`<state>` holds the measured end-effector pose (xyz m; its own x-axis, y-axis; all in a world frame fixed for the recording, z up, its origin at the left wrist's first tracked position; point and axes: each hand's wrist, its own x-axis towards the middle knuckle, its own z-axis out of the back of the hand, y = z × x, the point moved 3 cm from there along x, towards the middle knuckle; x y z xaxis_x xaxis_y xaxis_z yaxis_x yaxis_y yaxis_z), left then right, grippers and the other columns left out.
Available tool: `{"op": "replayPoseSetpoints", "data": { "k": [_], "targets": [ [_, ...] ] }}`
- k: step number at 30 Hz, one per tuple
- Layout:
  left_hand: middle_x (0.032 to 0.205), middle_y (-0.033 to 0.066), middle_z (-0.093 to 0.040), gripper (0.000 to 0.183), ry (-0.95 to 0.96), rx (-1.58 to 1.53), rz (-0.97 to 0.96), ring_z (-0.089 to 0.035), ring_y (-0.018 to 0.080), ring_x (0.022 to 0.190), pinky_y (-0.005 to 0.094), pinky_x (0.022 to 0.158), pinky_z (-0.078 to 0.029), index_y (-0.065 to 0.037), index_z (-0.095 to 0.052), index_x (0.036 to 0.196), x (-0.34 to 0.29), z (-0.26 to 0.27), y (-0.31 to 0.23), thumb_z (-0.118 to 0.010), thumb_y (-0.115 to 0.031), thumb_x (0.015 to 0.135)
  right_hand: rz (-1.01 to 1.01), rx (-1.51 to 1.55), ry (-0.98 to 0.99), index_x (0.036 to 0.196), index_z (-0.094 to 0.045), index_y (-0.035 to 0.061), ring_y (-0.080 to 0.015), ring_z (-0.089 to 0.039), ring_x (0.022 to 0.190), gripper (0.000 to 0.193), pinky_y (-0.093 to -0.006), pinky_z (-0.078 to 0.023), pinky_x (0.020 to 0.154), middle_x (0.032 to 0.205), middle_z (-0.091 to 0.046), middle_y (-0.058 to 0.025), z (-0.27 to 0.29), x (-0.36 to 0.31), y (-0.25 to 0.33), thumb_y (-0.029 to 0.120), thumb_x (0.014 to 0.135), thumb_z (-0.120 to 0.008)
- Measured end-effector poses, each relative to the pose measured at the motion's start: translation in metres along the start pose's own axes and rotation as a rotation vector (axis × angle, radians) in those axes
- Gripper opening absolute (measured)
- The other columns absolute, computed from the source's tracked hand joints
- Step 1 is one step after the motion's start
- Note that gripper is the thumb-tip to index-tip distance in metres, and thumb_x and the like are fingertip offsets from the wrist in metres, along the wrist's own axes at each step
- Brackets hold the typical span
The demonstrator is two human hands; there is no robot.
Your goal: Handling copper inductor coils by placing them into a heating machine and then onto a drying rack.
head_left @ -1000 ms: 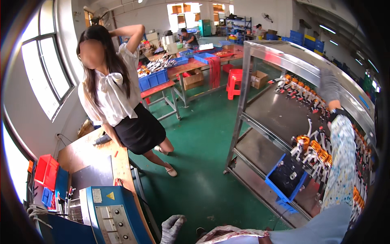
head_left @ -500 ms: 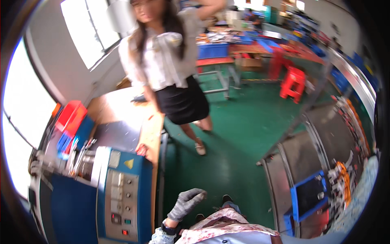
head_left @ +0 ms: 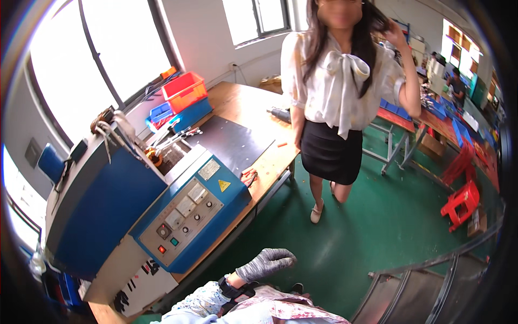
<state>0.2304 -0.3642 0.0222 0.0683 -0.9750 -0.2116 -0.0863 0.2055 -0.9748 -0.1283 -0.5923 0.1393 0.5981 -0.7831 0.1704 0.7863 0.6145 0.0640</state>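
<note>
Over green floor (head_left: 334,270), left hand (head_left: 265,264) loosely curled.

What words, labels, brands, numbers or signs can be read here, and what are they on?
No wording is legible.
Yellow triangular warning sticker on the blue control box: symbol too small to read surely.
Pale rectangular label beside it: print too small.
Panel meters: markings too small.
White panel below: black marks, unreadable.
</note>
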Motion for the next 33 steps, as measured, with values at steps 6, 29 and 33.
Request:
{"op": "replayPoseSetpoints", "data": {
  "k": [6, 29, 33],
  "targets": [
    [0.093, 0.0047, -0.064, 0.027, -0.050, 0.026, -0.030, -0.057, 0.0110, 0.091, 0.0274, 0.085, -0.046, 0.000, -0.061, 0.105, 0.002, 0.012, -0.031, -0.058, -0.023, 0.090, 0.394, 0.158, 0.329, 0.107, -0.059, 0.0088, -0.0306, -0.053, 0.105, 0.039, -0.0388, -0.042, 0.090, 0.109, -0.059, -0.0106, -0.038, 0.025, 0.070, 0.029, 0.074, -0.062],
    [0.098, 0.0070, -0.062, 0.022, -0.617, -0.021, -0.205, -0.057, 0.0144, 0.094, 0.0289, 0.084, -0.046, -0.001, -0.060, 0.107, 0.018, 0.289, -0.067, -0.055, -0.013, 0.089, 1.180, 0.787, 0.490, 0.095, -0.056, 0.0060, -0.0339, -0.059, 0.075, 0.022, -0.0426, -0.047, 0.067, 0.080, -0.059, -0.0144, -0.151, 0.271, 0.500, 0.024, 0.083, -0.056],
    [0.102, 0.0107, -0.060, 0.044, -0.801, -0.180, -0.323, -0.057, 0.0194, 0.098, 0.0337, 0.088, -0.045, -0.001, -0.049, 0.123, 0.008, 0.314, -0.068, -0.053, -0.031, 0.090, 1.154, 0.946, 0.523, 0.096, -0.059, 0.0053, -0.0296, -0.060, 0.079, 0.020, -0.0387, -0.048, 0.071, 0.084, -0.060, -0.0127, -0.157, 0.289, 0.516, 0.020, 0.083, -0.057]
  ]
}}
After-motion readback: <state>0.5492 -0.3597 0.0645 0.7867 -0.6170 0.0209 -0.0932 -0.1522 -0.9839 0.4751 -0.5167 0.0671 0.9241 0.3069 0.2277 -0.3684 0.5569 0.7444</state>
